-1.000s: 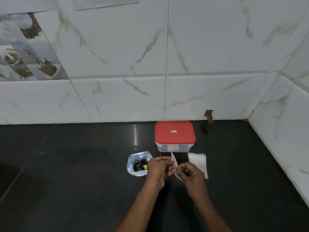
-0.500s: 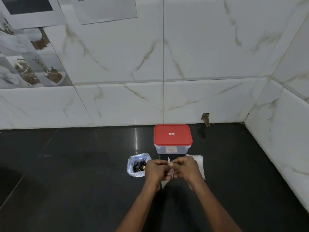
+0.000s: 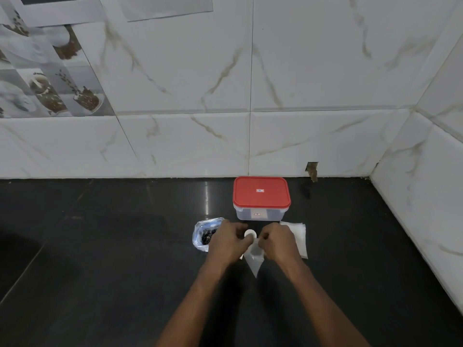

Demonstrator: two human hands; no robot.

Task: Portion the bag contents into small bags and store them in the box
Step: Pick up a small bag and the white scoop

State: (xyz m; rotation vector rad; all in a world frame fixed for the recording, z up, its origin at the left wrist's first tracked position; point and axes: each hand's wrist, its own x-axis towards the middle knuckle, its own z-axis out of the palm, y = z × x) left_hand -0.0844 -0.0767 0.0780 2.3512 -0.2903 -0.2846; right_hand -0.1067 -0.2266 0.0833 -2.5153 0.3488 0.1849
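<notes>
A white marble-tiled wall (image 3: pixel 325 83) rises behind a black countertop (image 3: pixel 100 246). Near the wall stands the clear plastic box (image 3: pixel 260 214), its red lid (image 3: pixel 261 194) on. In front of the box, the left hand (image 3: pixel 226 242) and the right hand (image 3: pixel 278 242) each pinch the top edge of one small clear bag (image 3: pixel 254 261), which hangs between them with its mouth spread. A stack of small bags (image 3: pixel 299 234) lies flat just right of the right hand. Left of the left hand sits the open bag (image 3: pixel 199 234), holding dark pieces (image 3: pixel 208 237).
</notes>
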